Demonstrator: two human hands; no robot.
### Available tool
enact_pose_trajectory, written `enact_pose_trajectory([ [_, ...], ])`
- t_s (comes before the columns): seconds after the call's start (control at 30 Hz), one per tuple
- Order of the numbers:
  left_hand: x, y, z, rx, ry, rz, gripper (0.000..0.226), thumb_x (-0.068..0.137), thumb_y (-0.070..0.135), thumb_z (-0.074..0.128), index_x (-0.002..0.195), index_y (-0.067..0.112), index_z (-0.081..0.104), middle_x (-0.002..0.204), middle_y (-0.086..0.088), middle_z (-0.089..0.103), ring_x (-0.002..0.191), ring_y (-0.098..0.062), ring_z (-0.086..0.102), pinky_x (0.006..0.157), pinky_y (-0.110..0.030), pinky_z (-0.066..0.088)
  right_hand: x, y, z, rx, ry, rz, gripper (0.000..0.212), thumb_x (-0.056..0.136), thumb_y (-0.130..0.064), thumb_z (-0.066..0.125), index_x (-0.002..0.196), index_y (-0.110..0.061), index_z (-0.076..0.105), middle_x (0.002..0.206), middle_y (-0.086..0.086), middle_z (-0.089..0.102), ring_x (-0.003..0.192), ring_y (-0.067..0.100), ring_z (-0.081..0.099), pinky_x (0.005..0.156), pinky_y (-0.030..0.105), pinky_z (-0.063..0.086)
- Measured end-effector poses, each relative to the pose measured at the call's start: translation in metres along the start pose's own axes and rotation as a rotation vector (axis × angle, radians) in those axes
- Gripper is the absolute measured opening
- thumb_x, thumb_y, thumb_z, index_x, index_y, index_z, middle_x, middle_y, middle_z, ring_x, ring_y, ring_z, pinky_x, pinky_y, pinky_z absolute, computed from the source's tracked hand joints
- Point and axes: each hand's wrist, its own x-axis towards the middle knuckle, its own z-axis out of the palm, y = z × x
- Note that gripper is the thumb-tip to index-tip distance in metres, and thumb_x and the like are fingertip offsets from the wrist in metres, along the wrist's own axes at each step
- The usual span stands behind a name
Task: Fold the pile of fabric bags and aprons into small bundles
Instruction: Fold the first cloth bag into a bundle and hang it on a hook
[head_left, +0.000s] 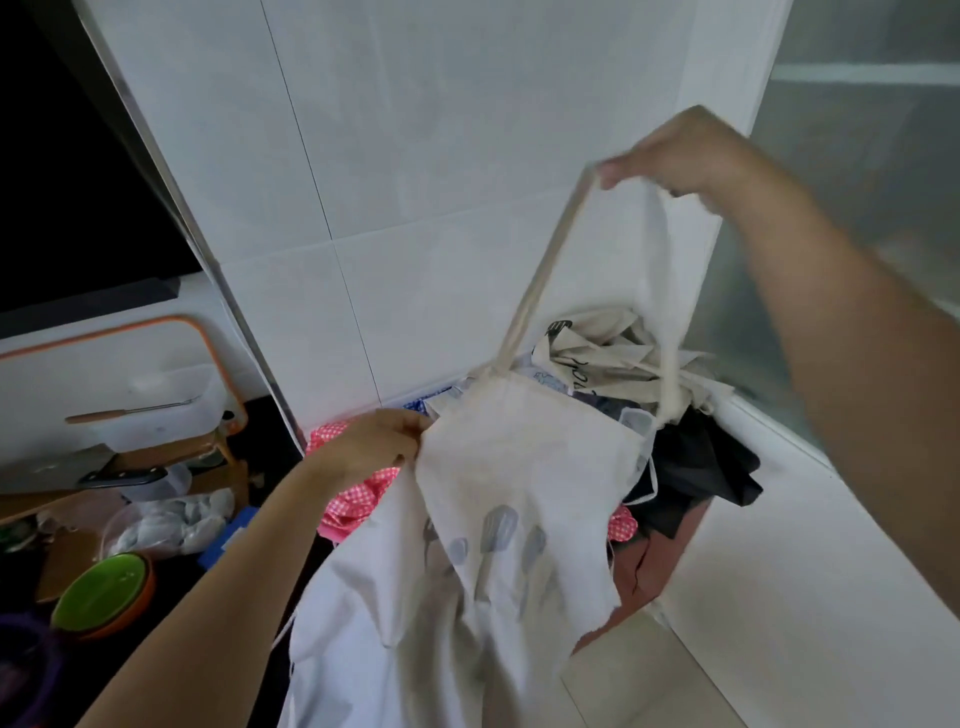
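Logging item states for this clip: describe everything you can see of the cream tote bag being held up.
The cream tote bag looks like thin, creased canvas, with a long matching strap loop and blurry grey shapes low on its face. It hangs tilted above the fabric pile, unfolded. The right grip holds the strap up high; the left grip pinches the bag's upper left corner. Its lower part lies against white cloth in front.
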Motion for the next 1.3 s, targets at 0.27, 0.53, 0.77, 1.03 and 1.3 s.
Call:
enact_pose_trajectory([
  [0.27, 0.035, -0.012, 0.014, -0.471, 0.15, 0.057, 0.048, 0.095, 0.053, 0.038, 0.099, 0.019, 0.072, 0.099, -0.003, 0.074, 0.092, -0.016, 0.07, 0.081, -0.032, 0.056, 0.045, -0.001, 0.138, 0.633, -0.336, 0.145, 0.028, 0.096, 0.007, 0.039, 0.093, -0.02, 0.05, 0.071, -0.003, 0.058, 0.063, 0.011, 0.049, 0.057, 0.019, 0.044],
  [0.53, 0.083, -0.058, -0.015, -0.803, 0.223, -0.064, 0.03, 0.097, 0.023, 0.052, 0.117, 0.006, 0.064, 0.11, -0.011, 0.07, 0.103, -0.027, 0.065, 0.097, -0.042, 0.048, -0.034, 0.137, 0.245, 0.677, -0.063, 0.56, 0.013, 0.089, -0.018, 0.064, 0.081, -0.009, 0.06, 0.076, 0.011, 0.059, 0.067, 0.018, 0.056, 0.058, 0.019, 0.049],
  [0.77, 0.109, -0.081, -0.024, -0.838, 0.114, -0.189, 0.029, 0.094, 0.027, 0.054, 0.115, 0.01, 0.064, 0.118, -0.016, 0.066, 0.11, -0.033, 0.062, 0.099, -0.046, 0.047, -0.101, 0.197, 0.252, -0.162, -0.585, 0.665, 0.062, 0.084, -0.065, 0.053, 0.115, -0.011, 0.066, 0.111, 0.004, 0.064, 0.1, 0.021, 0.058, 0.077, 0.027, 0.036],
  [1.03, 0.104, -0.08, -0.044, -0.542, 0.015, -0.097, 0.024, 0.1, 0.025, 0.042, 0.104, 0.012, 0.063, 0.081, 0.002, 0.074, 0.076, -0.015, 0.069, 0.063, -0.023, 0.056, -0.101, 0.181, 0.203, 0.541, -0.506, 0.578, 0.025, 0.076, -0.024, 0.069, 0.098, -0.012, 0.065, 0.094, 0.005, 0.072, 0.084, 0.017, 0.069, 0.069, 0.026, 0.054],
  [1.3, 0.119, -0.013, -0.098, 0.077, 0.616, 0.337, 0.04, 0.099, 0.029, 0.048, 0.062, 0.015, 0.04, 0.052, 0.002, 0.034, 0.043, -0.007, 0.03, 0.041, -0.022, 0.022, 0.034, 0.071, 0.144, 0.085, -0.203, 0.182, 0.024, 0.092, -0.016, 0.062, 0.073, -0.003, 0.054, 0.062, 0.009, 0.047, 0.042, 0.008, 0.05, 0.043, 0.016, 0.042],
])
